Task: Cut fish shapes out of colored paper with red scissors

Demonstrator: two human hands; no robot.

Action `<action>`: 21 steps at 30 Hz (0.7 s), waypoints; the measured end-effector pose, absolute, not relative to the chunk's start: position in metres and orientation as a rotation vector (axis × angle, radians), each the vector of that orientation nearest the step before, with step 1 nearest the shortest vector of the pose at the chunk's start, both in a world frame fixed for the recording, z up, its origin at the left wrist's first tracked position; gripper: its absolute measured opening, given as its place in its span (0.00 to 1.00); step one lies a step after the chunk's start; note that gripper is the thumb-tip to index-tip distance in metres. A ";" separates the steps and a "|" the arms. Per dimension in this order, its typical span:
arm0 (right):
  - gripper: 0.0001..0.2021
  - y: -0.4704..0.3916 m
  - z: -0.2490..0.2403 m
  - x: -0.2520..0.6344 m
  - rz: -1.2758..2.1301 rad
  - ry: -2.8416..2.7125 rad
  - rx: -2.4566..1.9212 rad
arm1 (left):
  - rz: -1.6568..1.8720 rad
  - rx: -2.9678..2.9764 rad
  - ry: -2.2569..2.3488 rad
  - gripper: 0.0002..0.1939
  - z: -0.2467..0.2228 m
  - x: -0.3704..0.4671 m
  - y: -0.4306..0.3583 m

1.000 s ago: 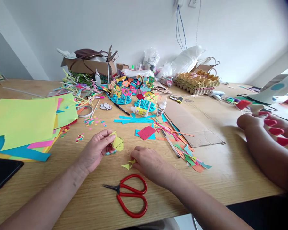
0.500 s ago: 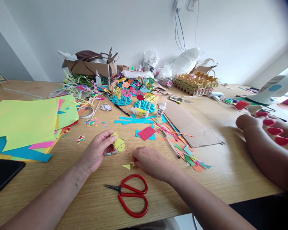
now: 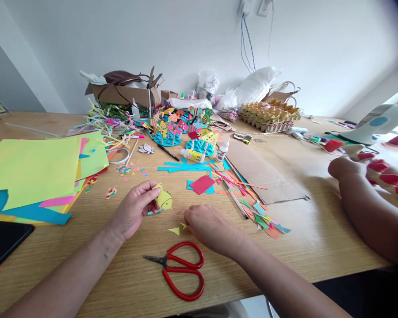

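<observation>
A small yellow paper fish (image 3: 166,201) with a drawn eye and gill line is pinched between the thumb and fingers of my left hand (image 3: 139,205). My right hand (image 3: 204,223) rests low on the table to the right of it, fingers curled down over small yellow scraps; what its fingertips hold, if anything, is hidden. One yellow triangular scrap (image 3: 175,231) lies just left of those fingers. Red-handled scissors (image 3: 184,269) lie nearer the table's front edge, their blades pointing left.
Coloured paper sheets (image 3: 33,172) and a black phone (image 3: 8,243) are at left. Glue bottles (image 3: 222,151), paper strips, a pen and cardboard (image 3: 262,172) lie beyond my right hand. Another person's arm (image 3: 368,207) is at right, near red pieces.
Both of my hands stay nearly still, the fish still in my left. At the right, the other person's hands and the red pieces have shifted slightly.
</observation>
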State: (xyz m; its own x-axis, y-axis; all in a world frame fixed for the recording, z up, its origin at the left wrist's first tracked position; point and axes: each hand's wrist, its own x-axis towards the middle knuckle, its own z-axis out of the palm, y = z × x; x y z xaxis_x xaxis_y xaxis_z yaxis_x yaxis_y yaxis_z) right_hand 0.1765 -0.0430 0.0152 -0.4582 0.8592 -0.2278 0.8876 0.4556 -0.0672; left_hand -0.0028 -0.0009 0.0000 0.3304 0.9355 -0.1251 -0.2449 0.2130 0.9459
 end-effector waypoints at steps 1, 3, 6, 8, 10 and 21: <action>0.09 -0.043 0.015 0.177 -0.271 2.539 1.537 | 0.978 1.016 0.854 0.07 0.000 -0.003 -0.001; 0.10 -0.042 0.015 0.177 -0.284 2.541 1.542 | 0.979 1.016 0.849 0.06 0.000 -0.003 -0.001; 0.09 -0.042 0.017 0.175 -0.311 2.556 1.552 | 0.978 1.013 0.840 0.06 0.000 -0.003 -0.001; 0.09 -0.043 0.018 0.171 -0.333 2.581 1.546 | 0.980 1.008 0.838 0.06 0.001 -0.003 -0.001; 0.10 -0.042 0.019 0.167 -0.342 2.602 1.536 | 0.984 1.003 0.839 0.06 0.001 -0.004 -0.001; 0.09 -0.048 0.007 0.156 -0.249 2.657 1.449 | 0.987 1.014 0.843 0.06 -0.001 -0.002 0.000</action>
